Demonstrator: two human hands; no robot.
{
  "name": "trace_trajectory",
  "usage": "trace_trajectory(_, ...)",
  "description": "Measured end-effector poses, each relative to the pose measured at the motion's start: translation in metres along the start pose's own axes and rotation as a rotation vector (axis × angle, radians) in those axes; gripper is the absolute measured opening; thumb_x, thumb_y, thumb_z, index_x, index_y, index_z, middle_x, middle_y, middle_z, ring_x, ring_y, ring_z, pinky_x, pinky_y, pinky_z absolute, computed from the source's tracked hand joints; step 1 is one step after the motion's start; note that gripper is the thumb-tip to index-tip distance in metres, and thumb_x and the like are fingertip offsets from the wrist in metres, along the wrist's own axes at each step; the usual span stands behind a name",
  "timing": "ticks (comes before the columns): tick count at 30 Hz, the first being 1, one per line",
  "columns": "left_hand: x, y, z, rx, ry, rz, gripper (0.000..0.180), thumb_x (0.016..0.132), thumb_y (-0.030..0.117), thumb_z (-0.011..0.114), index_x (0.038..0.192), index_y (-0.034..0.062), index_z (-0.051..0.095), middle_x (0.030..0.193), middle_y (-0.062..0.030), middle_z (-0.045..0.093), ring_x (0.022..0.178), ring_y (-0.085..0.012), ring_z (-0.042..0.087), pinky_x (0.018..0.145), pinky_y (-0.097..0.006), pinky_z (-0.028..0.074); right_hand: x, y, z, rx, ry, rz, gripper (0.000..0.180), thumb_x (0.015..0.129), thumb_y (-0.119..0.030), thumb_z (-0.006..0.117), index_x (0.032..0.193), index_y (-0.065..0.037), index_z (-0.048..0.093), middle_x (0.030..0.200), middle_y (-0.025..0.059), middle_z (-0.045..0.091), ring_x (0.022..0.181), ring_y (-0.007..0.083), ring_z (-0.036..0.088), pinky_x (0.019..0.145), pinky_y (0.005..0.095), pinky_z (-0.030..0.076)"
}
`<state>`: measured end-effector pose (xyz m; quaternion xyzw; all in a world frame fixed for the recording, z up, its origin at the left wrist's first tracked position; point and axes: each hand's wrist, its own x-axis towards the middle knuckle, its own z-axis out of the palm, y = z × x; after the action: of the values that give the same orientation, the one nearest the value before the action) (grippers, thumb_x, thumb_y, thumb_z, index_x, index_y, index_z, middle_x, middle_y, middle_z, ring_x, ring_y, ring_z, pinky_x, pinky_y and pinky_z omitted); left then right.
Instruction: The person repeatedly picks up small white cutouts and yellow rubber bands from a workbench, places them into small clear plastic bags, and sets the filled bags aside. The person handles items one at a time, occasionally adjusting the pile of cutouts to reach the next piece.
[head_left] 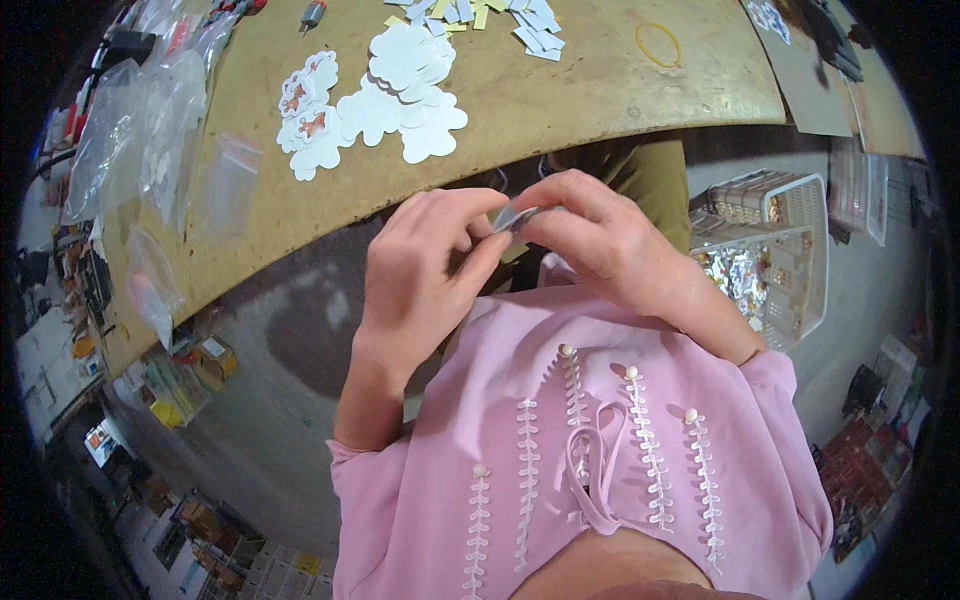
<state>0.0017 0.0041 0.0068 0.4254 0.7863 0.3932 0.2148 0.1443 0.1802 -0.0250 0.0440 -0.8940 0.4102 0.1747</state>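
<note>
Pinching a small clear piece between them, both hands meet just off the near edge of the table, over the person's lap. The piece sits right at the fingertips, so neither hand has to reach: the left hand closes on it from the left with thumb and forefinger, and the right hand curls over it from the right, fingers bent tight. Both are narrow, closed on the same piece; which one bears more of it I cannot tell. Its long axis seems to run left to right between the two grips, though most of it is hidden by fingers.

What shows looks thin, shiny and pale grey, like a bit of plastic film or a small bag.

From that piece, a heap of white cloud-shaped cut-outs lies farther out on the table and to the left, and a white plastic basket stands off to the right, below table level.
</note>
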Motion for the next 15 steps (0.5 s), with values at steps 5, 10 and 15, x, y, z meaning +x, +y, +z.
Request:
trace_trajectory(5,-0.001,-0.019,0.008,0.123,0.157,0.363,0.021,0.079,0.003,0.082,0.097,0.0115,0.078,0.097,-0.0021,0.071,0.088,-0.0236,0.064,0.078,-0.037,0.051,0.000,-0.002,-0.005,0.086,-0.042,0.058,0.028,0.083,0.011,0.073,0.109,0.001,0.071,0.118,0.0154,0.067,0.105,0.0305,0.069,0.084,0.0371,0.059)
trace_trajectory(10,-0.002,-0.016,0.004,0.117,0.113,0.360,0.025,0.075,0.009,0.086,0.099,0.0118,0.079,0.111,-0.0046,0.069,0.099,-0.0269,0.063,0.084,-0.039,0.051,0.001,-0.003,-0.004,0.072,-0.061,0.012,0.031,0.080,-0.001,0.076,0.111,0.000,0.069,0.120,0.0164,0.065,0.107,0.0340,0.067,0.085,0.0382,0.058)
trace_trajectory(15,-0.002,-0.015,0.002,0.195,-0.051,0.368,0.024,0.076,0.021,0.087,0.096,0.0111,0.077,0.120,-0.0091,0.066,0.108,-0.0315,0.061,0.094,-0.044,0.050,0.001,-0.008,-0.005,0.084,-0.076,0.015,0.029,0.080,0.001,0.076,0.108,0.000,0.068,0.121,0.0176,0.066,0.105,0.0337,0.067,0.080,0.0373,0.059)
